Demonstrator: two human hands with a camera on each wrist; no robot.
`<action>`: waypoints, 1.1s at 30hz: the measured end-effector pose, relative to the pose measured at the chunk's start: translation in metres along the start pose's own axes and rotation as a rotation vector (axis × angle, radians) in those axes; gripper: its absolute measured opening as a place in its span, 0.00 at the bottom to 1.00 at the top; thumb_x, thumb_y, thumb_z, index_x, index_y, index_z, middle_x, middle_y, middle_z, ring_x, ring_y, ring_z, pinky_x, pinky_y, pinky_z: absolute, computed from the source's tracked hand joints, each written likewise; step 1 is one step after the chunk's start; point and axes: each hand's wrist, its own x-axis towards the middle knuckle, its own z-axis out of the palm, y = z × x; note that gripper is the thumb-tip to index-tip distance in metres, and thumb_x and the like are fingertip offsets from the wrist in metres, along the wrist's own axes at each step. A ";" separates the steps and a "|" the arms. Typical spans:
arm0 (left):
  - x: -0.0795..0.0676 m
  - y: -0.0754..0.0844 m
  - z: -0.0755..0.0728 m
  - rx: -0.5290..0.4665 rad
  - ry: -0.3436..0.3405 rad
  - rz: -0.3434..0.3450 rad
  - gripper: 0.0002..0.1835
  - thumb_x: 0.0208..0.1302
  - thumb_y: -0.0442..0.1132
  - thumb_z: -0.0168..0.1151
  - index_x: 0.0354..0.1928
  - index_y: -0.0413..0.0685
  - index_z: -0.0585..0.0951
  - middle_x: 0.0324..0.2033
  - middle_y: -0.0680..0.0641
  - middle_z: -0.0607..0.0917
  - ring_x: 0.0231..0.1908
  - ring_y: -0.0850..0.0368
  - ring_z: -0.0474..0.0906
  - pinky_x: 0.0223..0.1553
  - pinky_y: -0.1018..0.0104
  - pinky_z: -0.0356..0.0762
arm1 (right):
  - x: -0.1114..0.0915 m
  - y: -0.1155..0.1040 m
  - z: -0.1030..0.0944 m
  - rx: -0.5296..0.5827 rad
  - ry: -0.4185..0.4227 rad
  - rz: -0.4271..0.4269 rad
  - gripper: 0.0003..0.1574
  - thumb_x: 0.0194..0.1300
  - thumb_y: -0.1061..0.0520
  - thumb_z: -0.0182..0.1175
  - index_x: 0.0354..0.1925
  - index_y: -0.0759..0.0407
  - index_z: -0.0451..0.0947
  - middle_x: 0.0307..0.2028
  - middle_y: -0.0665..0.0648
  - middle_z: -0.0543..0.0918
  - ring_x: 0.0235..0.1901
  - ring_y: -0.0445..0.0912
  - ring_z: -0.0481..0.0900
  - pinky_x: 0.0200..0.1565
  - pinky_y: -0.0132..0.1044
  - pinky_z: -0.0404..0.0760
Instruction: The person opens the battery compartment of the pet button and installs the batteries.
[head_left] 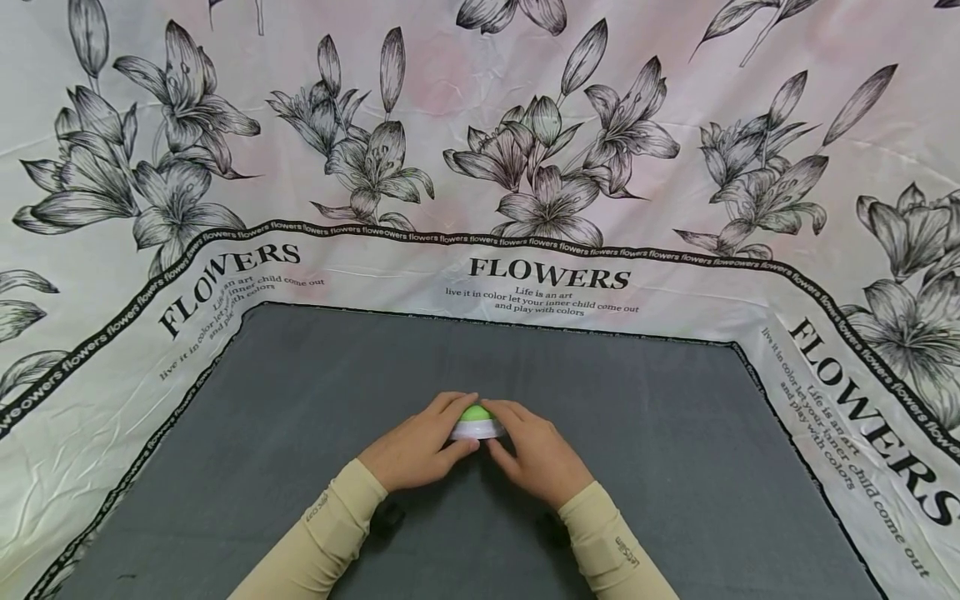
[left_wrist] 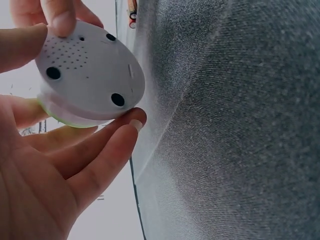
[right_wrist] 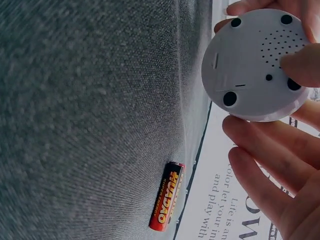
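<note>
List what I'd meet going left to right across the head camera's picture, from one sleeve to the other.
Left cream sleeve → left-hand grip → green-topped white device → right-hand grip → right cream sleeve.

- Dark grey, fabric-textured surface [head_left: 675, 467], filling the lower middle of the head view.
- Thin black edging [head_left: 570, 330] along its far side and flanks.
- White printed cloth [head_left: 360, 287] beyond and on both sides, lightly wrinkled, blushed pink in places.
- Clusters of black line-drawn lilies [head_left: 551, 204].
- Black band [head_left: 551, 244] repeating "flowers" in white.
- Large "FLOWERS" lettering [head_left: 550, 273] inside the band.
- Soft sheen on the cloth's folds, lower left.
</note>
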 end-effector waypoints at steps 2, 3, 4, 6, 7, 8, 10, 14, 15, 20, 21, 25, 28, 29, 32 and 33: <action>0.000 0.000 -0.001 0.000 0.006 -0.003 0.39 0.82 0.59 0.58 0.86 0.53 0.61 0.79 0.46 0.68 0.67 0.50 0.79 0.63 0.49 0.80 | 0.000 0.000 0.000 -0.008 0.024 -0.008 0.34 0.74 0.54 0.71 0.73 0.58 0.76 0.65 0.58 0.85 0.60 0.51 0.88 0.58 0.46 0.87; 0.000 0.000 -0.001 0.004 0.007 -0.002 0.40 0.81 0.60 0.59 0.86 0.53 0.61 0.79 0.46 0.68 0.67 0.50 0.79 0.63 0.50 0.81 | 0.000 0.000 0.000 -0.010 0.034 -0.009 0.34 0.75 0.53 0.71 0.73 0.58 0.76 0.64 0.58 0.86 0.59 0.51 0.89 0.58 0.46 0.88; 0.000 0.000 -0.001 0.006 0.008 -0.001 0.42 0.80 0.60 0.62 0.86 0.54 0.60 0.79 0.47 0.68 0.67 0.50 0.80 0.63 0.50 0.81 | 0.001 0.000 0.000 -0.015 0.043 -0.010 0.33 0.75 0.53 0.71 0.73 0.58 0.76 0.64 0.58 0.86 0.58 0.50 0.89 0.57 0.46 0.88; 0.000 0.000 -0.002 0.019 0.006 0.011 0.45 0.77 0.58 0.66 0.87 0.54 0.59 0.79 0.46 0.68 0.67 0.50 0.80 0.63 0.50 0.81 | 0.001 -0.001 -0.001 -0.023 0.055 -0.003 0.33 0.75 0.53 0.70 0.73 0.58 0.77 0.63 0.59 0.87 0.56 0.50 0.90 0.55 0.46 0.89; 0.000 0.000 -0.002 0.025 0.004 0.019 0.46 0.76 0.56 0.68 0.87 0.54 0.58 0.79 0.45 0.69 0.66 0.50 0.81 0.62 0.50 0.82 | 0.001 -0.001 -0.002 -0.022 0.058 0.005 0.33 0.76 0.52 0.70 0.73 0.58 0.77 0.62 0.59 0.87 0.55 0.50 0.91 0.54 0.46 0.89; 0.000 0.000 -0.002 0.033 0.001 0.024 0.47 0.75 0.53 0.70 0.87 0.53 0.57 0.78 0.45 0.69 0.65 0.50 0.82 0.61 0.50 0.83 | 0.001 -0.002 -0.002 -0.019 0.060 0.013 0.33 0.76 0.52 0.70 0.73 0.58 0.77 0.62 0.59 0.87 0.53 0.49 0.91 0.52 0.45 0.90; 0.001 0.000 -0.002 0.049 -0.009 0.031 0.48 0.75 0.49 0.72 0.88 0.53 0.56 0.78 0.44 0.69 0.63 0.51 0.82 0.60 0.52 0.83 | 0.002 -0.002 -0.002 -0.014 0.064 0.027 0.32 0.76 0.52 0.69 0.73 0.57 0.77 0.61 0.59 0.88 0.50 0.48 0.92 0.50 0.44 0.90; 0.001 0.000 -0.001 0.069 -0.031 0.033 0.50 0.73 0.41 0.73 0.88 0.52 0.53 0.78 0.42 0.69 0.59 0.50 0.84 0.54 0.54 0.85 | 0.002 -0.002 0.000 0.001 0.072 0.046 0.31 0.76 0.54 0.70 0.73 0.57 0.78 0.60 0.60 0.89 0.44 0.46 0.91 0.45 0.42 0.90; 0.001 0.000 -0.001 0.073 -0.036 0.033 0.51 0.73 0.41 0.73 0.88 0.51 0.53 0.77 0.41 0.69 0.59 0.50 0.85 0.54 0.55 0.85 | 0.002 -0.002 0.001 -0.001 0.074 0.047 0.31 0.76 0.54 0.70 0.73 0.57 0.78 0.59 0.60 0.89 0.42 0.45 0.91 0.44 0.41 0.90; 0.001 0.000 0.002 0.090 -0.058 0.023 0.51 0.73 0.40 0.72 0.88 0.49 0.52 0.77 0.40 0.69 0.55 0.52 0.85 0.50 0.57 0.85 | 0.000 -0.003 0.004 -0.014 0.077 0.064 0.32 0.75 0.56 0.70 0.73 0.56 0.78 0.57 0.59 0.89 0.35 0.41 0.85 0.40 0.38 0.87; 0.001 0.000 0.002 0.089 -0.063 0.018 0.51 0.73 0.40 0.72 0.88 0.49 0.51 0.77 0.40 0.69 0.54 0.53 0.85 0.49 0.58 0.85 | 0.000 -0.003 0.005 -0.013 0.075 0.070 0.32 0.75 0.56 0.70 0.74 0.55 0.78 0.58 0.58 0.89 0.35 0.40 0.84 0.40 0.39 0.87; 0.001 0.000 0.002 0.075 -0.082 -0.007 0.53 0.71 0.40 0.74 0.88 0.48 0.50 0.76 0.40 0.69 0.52 0.55 0.84 0.49 0.60 0.84 | 0.000 -0.003 0.007 0.005 0.066 0.081 0.34 0.75 0.57 0.70 0.75 0.51 0.77 0.61 0.58 0.88 0.36 0.40 0.85 0.41 0.39 0.88; 0.001 -0.001 0.002 0.056 -0.095 -0.027 0.56 0.69 0.41 0.77 0.88 0.49 0.51 0.76 0.40 0.69 0.54 0.54 0.83 0.49 0.60 0.84 | 0.001 -0.004 0.008 0.023 0.060 0.069 0.34 0.75 0.58 0.70 0.75 0.48 0.77 0.61 0.57 0.88 0.36 0.40 0.85 0.40 0.37 0.86; 0.001 -0.002 0.002 0.053 -0.098 -0.033 0.56 0.68 0.41 0.77 0.88 0.49 0.51 0.76 0.40 0.69 0.54 0.54 0.83 0.49 0.60 0.84 | 0.001 -0.004 0.008 0.024 0.059 0.062 0.34 0.75 0.58 0.70 0.75 0.48 0.77 0.61 0.57 0.88 0.36 0.40 0.85 0.39 0.36 0.86; 0.001 -0.004 0.002 0.036 -0.095 -0.038 0.57 0.67 0.41 0.78 0.88 0.49 0.51 0.75 0.40 0.68 0.54 0.53 0.82 0.49 0.60 0.83 | 0.002 -0.004 0.009 0.031 0.061 0.044 0.33 0.75 0.59 0.70 0.74 0.47 0.78 0.61 0.55 0.88 0.37 0.41 0.85 0.39 0.36 0.85; 0.001 -0.004 0.002 0.034 -0.093 -0.040 0.57 0.67 0.42 0.78 0.88 0.49 0.51 0.75 0.40 0.68 0.54 0.53 0.82 0.49 0.60 0.83 | 0.003 -0.004 0.009 0.030 0.063 0.039 0.33 0.74 0.59 0.70 0.74 0.47 0.79 0.60 0.55 0.88 0.38 0.42 0.87 0.40 0.36 0.86</action>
